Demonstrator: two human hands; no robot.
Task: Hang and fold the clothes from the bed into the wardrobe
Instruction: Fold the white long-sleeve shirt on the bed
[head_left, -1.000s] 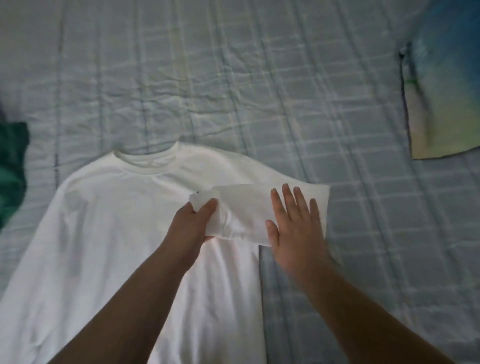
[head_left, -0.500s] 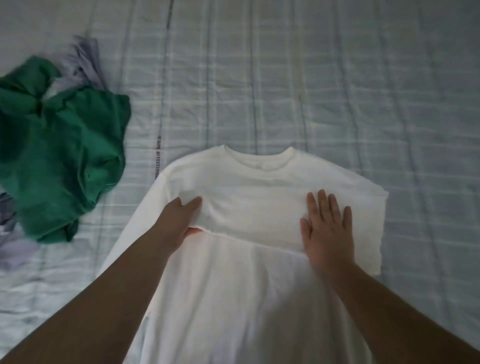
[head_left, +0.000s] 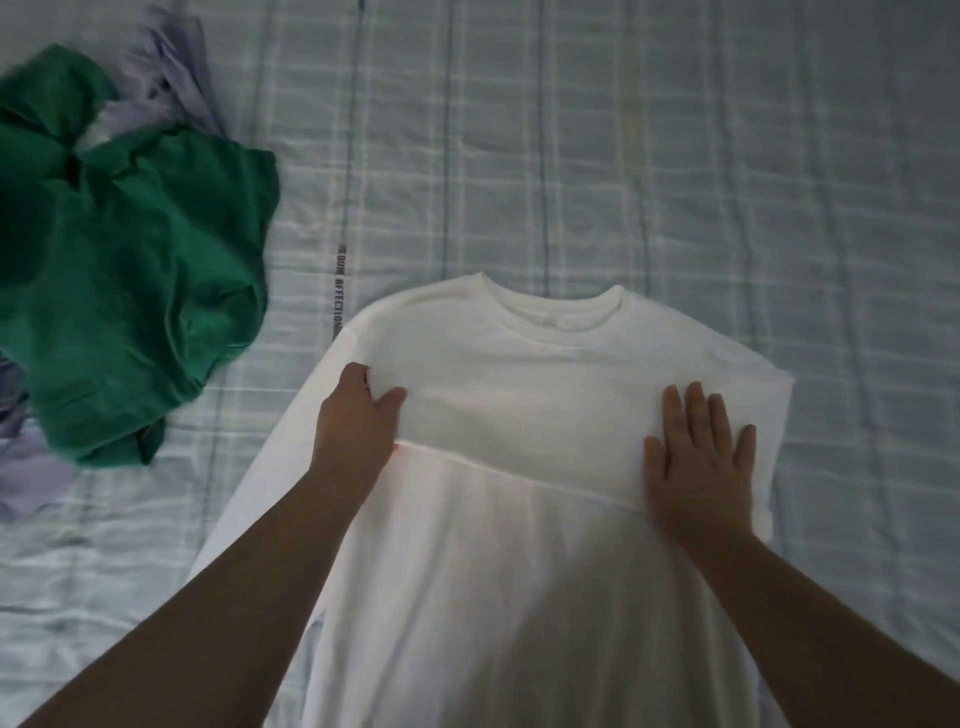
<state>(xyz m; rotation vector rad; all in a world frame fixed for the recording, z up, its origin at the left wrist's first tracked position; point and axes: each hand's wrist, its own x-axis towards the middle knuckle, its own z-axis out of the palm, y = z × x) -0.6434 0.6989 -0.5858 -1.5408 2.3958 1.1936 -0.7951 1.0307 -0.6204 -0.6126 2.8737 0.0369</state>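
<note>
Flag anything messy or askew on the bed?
Only the green garment at left: crumpled in a heap over a lilac garment. The white shirt lies flat, its sleeve folded across the chest, left hand gripping it, right hand pressing.

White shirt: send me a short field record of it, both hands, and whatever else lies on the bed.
white shirt: flat on the bed, collar away from the person
sleeve: folded across the chest
left hand: pinches the sleeve's end, thumb on top
right hand: flat, pressing the fold
green garment: crumpled at left, over lilac fabric
bedsheet: checked, wrinkled
</note>
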